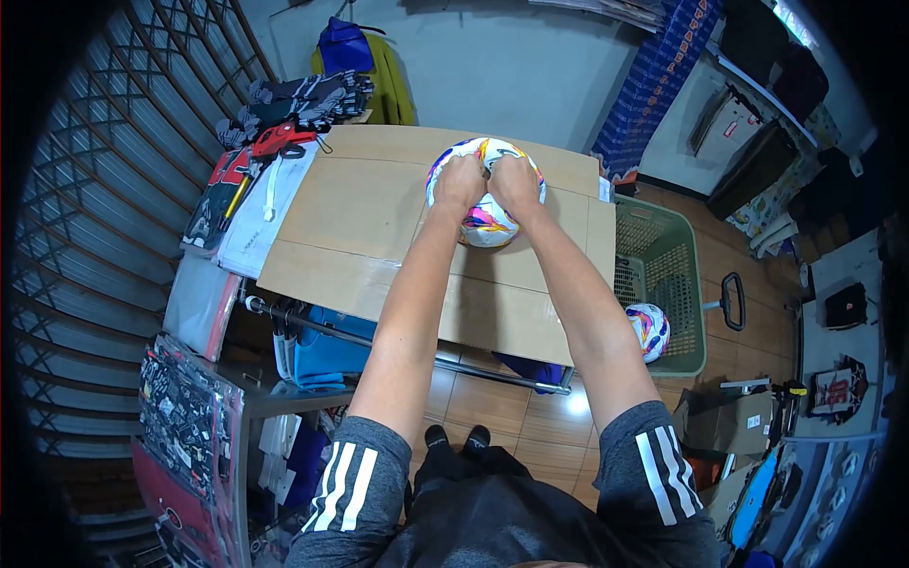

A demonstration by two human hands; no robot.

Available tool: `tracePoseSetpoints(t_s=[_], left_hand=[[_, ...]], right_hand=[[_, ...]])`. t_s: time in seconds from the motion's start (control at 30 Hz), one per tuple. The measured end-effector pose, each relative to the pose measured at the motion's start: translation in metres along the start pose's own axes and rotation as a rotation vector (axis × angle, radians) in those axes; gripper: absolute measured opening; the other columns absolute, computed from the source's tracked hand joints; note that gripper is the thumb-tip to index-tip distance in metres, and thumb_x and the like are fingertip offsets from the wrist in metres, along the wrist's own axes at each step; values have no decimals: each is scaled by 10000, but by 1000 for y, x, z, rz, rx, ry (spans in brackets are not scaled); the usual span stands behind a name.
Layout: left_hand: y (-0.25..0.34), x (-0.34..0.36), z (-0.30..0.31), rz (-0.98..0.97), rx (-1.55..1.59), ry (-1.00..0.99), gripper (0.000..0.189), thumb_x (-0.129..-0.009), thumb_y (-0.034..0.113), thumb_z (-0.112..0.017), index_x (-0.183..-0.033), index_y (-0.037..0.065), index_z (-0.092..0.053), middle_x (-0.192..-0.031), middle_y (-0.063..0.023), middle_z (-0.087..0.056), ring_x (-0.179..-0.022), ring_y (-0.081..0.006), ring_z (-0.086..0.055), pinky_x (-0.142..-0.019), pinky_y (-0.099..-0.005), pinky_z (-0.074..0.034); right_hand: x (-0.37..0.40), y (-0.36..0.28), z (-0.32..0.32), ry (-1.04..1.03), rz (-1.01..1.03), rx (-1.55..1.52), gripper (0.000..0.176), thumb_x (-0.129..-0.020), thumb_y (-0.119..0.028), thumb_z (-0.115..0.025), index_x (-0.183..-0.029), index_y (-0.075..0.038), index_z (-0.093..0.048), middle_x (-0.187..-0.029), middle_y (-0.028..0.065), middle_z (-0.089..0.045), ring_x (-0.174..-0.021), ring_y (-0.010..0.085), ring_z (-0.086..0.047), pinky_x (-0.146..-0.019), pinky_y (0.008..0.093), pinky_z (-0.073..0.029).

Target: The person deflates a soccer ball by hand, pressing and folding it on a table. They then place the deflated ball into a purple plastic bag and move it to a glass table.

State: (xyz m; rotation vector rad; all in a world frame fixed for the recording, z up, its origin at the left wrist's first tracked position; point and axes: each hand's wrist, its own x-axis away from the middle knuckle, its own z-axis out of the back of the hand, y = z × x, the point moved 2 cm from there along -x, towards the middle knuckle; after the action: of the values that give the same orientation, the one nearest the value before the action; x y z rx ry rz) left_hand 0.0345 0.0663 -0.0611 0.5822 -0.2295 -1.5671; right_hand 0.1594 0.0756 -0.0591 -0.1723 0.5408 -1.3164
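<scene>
Brown cardboard (341, 218) is under a white ball (489, 221) with pink and yellow marks. The left hand (460, 182) and right hand (513, 182) curl side by side on top; I cannot tell if they pinch it. Another ball (650, 331) sits in the green basket (699, 346).

Wore a dark short-sleeved top (502, 521) and dark trousers (473, 466).
Showed near-black across the near front; bore three white stripes (361, 488) down the heathered grey left sleeve (386, 450) and three more down the matching right sleeve (620, 464); had, farther off, dark footwear (477, 437).
</scene>
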Motion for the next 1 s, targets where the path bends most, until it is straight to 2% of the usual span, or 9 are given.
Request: tracePoseSetpoints(t_s=[0.07,0.17,0.37,0.57,0.67,1.0], left_hand=[[8,5,10,8,-6,-40,176,-838,144,-673,-922,34,-782,-971,-261,-720,-952,-396,-711,-876,-491,-562],[-1,0,-1,-12,1,12,179,-826,181,-671,-869,43,-776,-937,-258,-707,-907,-417,-694,-846,-504,-550],[-6,-3,-8,18,-5,39,176,-815,179,-679,-855,36,-771,-929,-268,-703,-901,-420,-695,-850,-504,-548],[-4,-3,-5,17,-11,8,173,-817,177,-682,-862,36,-772,-942,-267,-705,-918,-421,-694,-859,-504,-547],[-2,0,-2,24,-29,-29,165,-842,161,-675,-894,46,-782,-998,-266,-719,-958,-408,-709,-863,-493,-567],[-2,1,-3,-1,-44,-16,171,-846,161,-666,-898,43,-780,-997,-270,-718,-956,-414,-708,-862,-497,-567]], right_hand=[[1,-2,3,-4,-5,-2,135,-762,-109,-728,-827,5,-757,-897,252,-721,-887,393,-716,-809,484,-565],[1,-2,2,-8,-11,-7,135,-758,-110,-734,-830,1,-759,-902,249,-723,-894,393,-716,-813,483,-564],[0,-1,-1,-35,-41,-13,143,-751,-110,-740,-848,-8,-766,-915,246,-726,-908,396,-715,-819,477,-566],[1,-3,1,-40,-46,-9,141,-756,-109,-736,-855,-13,-769,-928,242,-728,-922,390,-716,-835,475,-566],[1,-2,-1,-39,-48,-16,138,-763,-107,-727,-856,-15,-770,-936,241,-729,-927,387,-716,-839,475,-566],[3,-1,-2,7,-28,-5,125,-784,-99,-701,-837,-6,-766,-904,249,-724,-890,395,-718,-809,496,-565]])
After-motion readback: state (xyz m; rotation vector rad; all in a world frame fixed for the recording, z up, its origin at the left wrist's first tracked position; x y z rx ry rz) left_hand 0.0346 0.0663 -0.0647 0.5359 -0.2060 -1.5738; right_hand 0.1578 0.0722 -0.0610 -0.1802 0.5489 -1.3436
